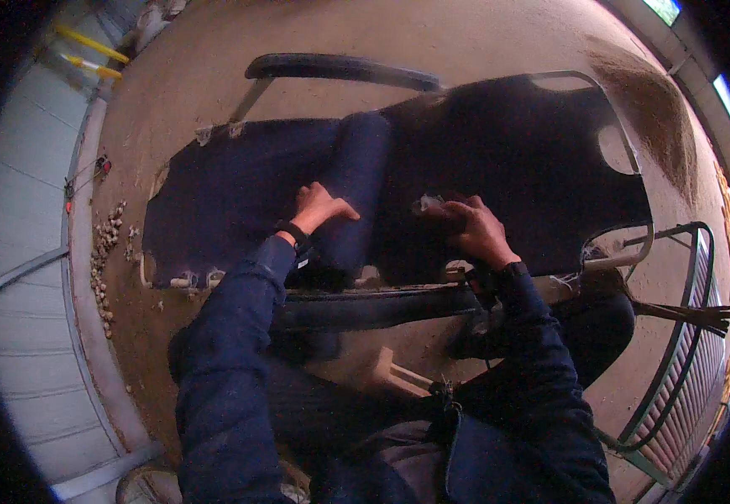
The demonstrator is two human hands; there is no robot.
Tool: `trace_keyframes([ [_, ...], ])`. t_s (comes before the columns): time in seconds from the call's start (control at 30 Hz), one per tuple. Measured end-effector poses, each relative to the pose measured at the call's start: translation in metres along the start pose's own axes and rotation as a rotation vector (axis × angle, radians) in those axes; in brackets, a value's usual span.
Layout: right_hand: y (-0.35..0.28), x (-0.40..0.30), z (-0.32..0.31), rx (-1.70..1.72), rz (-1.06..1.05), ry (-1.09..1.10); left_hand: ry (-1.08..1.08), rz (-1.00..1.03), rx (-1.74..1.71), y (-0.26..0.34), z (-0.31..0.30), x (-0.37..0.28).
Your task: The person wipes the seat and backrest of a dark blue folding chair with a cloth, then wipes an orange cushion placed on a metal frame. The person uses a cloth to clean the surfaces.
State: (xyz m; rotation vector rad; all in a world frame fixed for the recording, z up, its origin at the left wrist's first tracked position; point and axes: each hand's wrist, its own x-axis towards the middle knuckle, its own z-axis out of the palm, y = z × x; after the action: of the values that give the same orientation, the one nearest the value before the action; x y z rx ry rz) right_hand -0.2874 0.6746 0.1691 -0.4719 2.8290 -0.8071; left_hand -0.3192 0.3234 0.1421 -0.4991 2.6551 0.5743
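Observation:
A folding lounger with dark blue fabric (503, 151) on a pale tube frame lies across the view before me. A padded roll of the same fabric (363, 176) crosses its middle. My left hand (322, 206) is over the fabric at the left side of the roll, thumb pointing right and the other fingers partly hidden. My right hand (478, 230), right of the roll, has its fingers closed on a small pale, crumpled-looking item (429, 203), too blurred to name. Black armrests run along the lounger's far side (346, 65) and near side (383, 309).
A slatted metal folding chair (679, 359) stands at right, near a bundle of brown stalks (686, 313). Small pale bulbs (106, 242) lie along the left wall (25, 252). A brown heap (661, 120) spreads at far right. A light wooden piece (385, 365) sits between my legs.

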Motion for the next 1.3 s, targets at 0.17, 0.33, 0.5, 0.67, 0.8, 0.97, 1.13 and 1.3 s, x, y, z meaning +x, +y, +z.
trace_keyframes([
  [0.17, 0.004, 0.0, 0.003, 0.008, -0.014, 0.019, 0.024, 0.027, -0.034, -0.003, 0.001, 0.007],
  [0.33, -0.003, -0.003, -0.006, 0.096, 0.001, -0.006, 0.075, 0.162, -0.15, -0.001, 0.001, 0.008],
  [0.5, 0.012, -0.01, -0.021, 0.543, -0.114, 0.088, 0.219, 0.436, -0.217, 0.017, -0.004, 0.0],
  [0.67, 0.003, -0.024, -0.086, 1.09, -0.089, 0.187, 0.223, 0.67, -0.36, 0.029, -0.016, -0.012],
  [0.8, -0.019, -0.026, -0.145, 1.13, -0.109, 0.372, 0.255, 0.796, -0.469, 0.031, -0.016, -0.018],
  [0.97, -0.051, -0.021, -0.18, 1.226, -0.22, 0.479, 0.271, 0.885, -0.453, 0.045, -0.017, -0.038],
  [1.13, -0.045, 0.022, -0.169, 0.866, -0.368, 0.668, 0.306, 0.935, -0.435, 0.047, -0.02, -0.053],
  [1.3, -0.043, 0.03, -0.15, 0.349, -0.174, 0.871, 0.391, 0.942, -0.406, 0.055, -0.015, -0.064],
])
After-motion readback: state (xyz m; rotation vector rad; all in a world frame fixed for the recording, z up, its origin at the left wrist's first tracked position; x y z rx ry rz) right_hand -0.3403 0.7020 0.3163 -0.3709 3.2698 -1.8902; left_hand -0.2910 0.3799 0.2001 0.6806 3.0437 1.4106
